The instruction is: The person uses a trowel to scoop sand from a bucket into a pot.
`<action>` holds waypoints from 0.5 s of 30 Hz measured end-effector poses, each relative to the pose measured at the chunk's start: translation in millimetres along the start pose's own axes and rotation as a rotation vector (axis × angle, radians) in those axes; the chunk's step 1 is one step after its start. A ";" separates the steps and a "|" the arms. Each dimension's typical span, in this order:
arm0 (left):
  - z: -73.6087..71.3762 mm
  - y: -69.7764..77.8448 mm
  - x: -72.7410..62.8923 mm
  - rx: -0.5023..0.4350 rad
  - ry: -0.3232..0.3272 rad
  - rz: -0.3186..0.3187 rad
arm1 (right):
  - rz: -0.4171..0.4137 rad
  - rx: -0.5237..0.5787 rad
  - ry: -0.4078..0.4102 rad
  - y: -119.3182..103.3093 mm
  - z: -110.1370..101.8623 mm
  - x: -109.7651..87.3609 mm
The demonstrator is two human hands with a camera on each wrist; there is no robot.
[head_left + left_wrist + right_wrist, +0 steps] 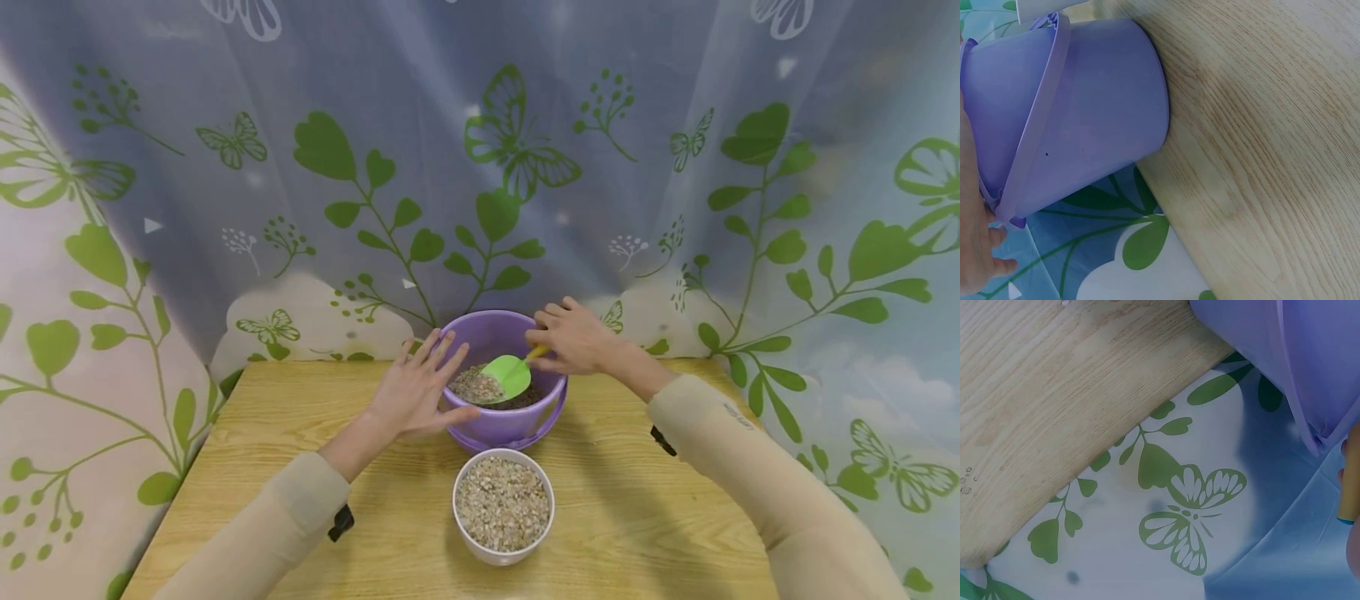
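Observation:
A purple bucket [498, 427] stands at the back of the table, its handle hanging down at the front. Inside it lies dark soil with pale grit on its left side. My right hand [573, 337] grips the yellow handle of a green toy shovel [512, 375] over the bucket's right rim; the scoop tilts down to the left, gravel at its tip. In the right wrist view only the end of the shovel's handle [1350, 481] shows. My left hand [423, 387] is at the bucket's left rim, fingers spread and straight. In the left wrist view its fingers [1000, 265] extend past the rim.
A white bowl [503, 554] full of pale gravel stands in front of the bucket. Both sit on a wooden table [637, 467]. A curtain printed with leaves and butterflies [360, 225] hangs right behind the table's back edge and along both sides.

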State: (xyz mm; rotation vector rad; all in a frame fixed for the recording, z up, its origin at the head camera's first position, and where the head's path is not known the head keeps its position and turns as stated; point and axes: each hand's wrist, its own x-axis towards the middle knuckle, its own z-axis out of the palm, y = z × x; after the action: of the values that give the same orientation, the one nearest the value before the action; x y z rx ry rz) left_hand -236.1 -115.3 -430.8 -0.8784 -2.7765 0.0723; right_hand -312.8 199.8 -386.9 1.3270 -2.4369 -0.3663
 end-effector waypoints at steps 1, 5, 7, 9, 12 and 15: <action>0.4 0.1 -0.1 0.002 0.001 -0.001 | 0.006 0.005 -0.001 0.1 -0.9 -1.0; 0.8 0.3 0.4 0.001 0.007 -0.002 | 0.029 0.034 0.007 1.5 -6.1 -5.1; 0.4 -0.3 0.9 0.003 0.014 -0.003 | 0.029 0.042 0.029 2.2 -9.3 -6.9; -0.3 -0.4 1.2 0.004 0.020 -0.001 | 0.026 0.051 0.059 2.8 -11.2 -9.1; -0.8 -0.4 0.9 0.004 0.021 0.002 | 0.026 0.064 0.100 2.9 -12.0 -12.7; -1.3 -0.1 0.2 -0.003 0.010 0.001 | 0.035 0.059 0.127 2.5 -12.1 -16.7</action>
State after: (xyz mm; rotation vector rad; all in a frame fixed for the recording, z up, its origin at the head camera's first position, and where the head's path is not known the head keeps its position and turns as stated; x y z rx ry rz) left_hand -236.0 -115.3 -429.5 -0.8784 -2.7675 0.0641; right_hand -301.2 214.5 -377.9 1.2886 -2.3788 -0.1959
